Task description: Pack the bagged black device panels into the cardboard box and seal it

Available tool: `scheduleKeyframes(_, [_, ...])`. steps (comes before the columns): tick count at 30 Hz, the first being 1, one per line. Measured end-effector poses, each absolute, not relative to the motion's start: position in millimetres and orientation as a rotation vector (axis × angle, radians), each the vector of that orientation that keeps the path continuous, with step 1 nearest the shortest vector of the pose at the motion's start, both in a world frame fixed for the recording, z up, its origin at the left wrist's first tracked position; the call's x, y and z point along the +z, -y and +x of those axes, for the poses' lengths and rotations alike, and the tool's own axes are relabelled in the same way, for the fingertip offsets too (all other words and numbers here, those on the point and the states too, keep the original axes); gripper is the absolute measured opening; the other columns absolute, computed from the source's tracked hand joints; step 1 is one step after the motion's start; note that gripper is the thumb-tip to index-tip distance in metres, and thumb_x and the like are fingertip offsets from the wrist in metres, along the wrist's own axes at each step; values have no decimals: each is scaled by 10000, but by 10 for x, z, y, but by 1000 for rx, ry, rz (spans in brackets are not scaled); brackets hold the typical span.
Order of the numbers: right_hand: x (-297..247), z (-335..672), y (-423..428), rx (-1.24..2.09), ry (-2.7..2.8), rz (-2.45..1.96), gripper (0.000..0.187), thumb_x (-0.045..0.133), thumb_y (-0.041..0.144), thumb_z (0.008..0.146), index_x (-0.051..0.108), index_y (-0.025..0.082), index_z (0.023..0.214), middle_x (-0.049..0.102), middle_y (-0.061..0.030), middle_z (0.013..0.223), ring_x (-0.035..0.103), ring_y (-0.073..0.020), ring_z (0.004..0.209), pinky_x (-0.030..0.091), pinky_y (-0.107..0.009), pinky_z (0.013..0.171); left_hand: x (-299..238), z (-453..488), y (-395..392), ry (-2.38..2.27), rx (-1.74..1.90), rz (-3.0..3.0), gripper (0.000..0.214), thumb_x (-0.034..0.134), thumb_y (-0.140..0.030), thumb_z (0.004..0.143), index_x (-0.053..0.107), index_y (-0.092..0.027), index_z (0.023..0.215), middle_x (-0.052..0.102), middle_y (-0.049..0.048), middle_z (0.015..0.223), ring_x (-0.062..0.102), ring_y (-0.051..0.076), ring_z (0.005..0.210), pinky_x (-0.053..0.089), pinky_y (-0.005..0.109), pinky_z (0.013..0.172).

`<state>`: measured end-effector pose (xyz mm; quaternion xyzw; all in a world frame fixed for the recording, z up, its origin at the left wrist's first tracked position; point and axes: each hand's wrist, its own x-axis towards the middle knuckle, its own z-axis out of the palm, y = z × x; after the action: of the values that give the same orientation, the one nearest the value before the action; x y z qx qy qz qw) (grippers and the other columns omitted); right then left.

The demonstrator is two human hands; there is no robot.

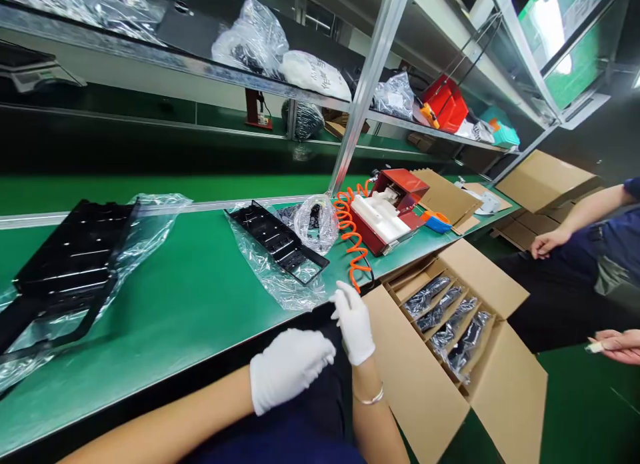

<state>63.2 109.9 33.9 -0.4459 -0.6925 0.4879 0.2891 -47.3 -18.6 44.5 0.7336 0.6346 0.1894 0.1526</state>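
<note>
Both my hands wear white gloves and hover over my lap at the green bench's [190,304] near edge. My left hand [289,365] is loosely curled with nothing in it. My right hand [353,321] has its fingers together, pointing up, touching my left fingertips; it holds nothing I can see. A black plastic tray [277,241] lies on a clear bag just beyond them. To the right stands an open cardboard box [475,377] with several bagged black parts [453,321] upright in dividers.
A larger black tray [70,264] in plastic lies at the left. An orange coiled hose [350,241] runs to a red-and-white device [387,214]. Another person sits at the right, their hands [547,241] over dark trousers. Shelves above hold bags and red tools.
</note>
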Motion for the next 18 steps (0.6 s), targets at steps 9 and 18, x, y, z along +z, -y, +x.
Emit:
scheduleKeyframes(9, [276,94,-1641,2211,1257,-1026,419,700,458,828,591,189,1129,671,-72,957,521,-57,474,288,-141,334,307,-1278,14,-2247,270,1998,260,522,-274,955,659,-129,1121,679,153,1084,661,310,972,524,397,806])
scheduleKeyframes(18, [243,-230,-1617,2264,1265,-1003,248,758,306,693,551,177,739,488,82,584,195,3,359,148,-156,334,277,-1443,53,-2221,110,1972,325,367,-77,935,686,-130,961,690,150,937,666,308,942,513,407,798])
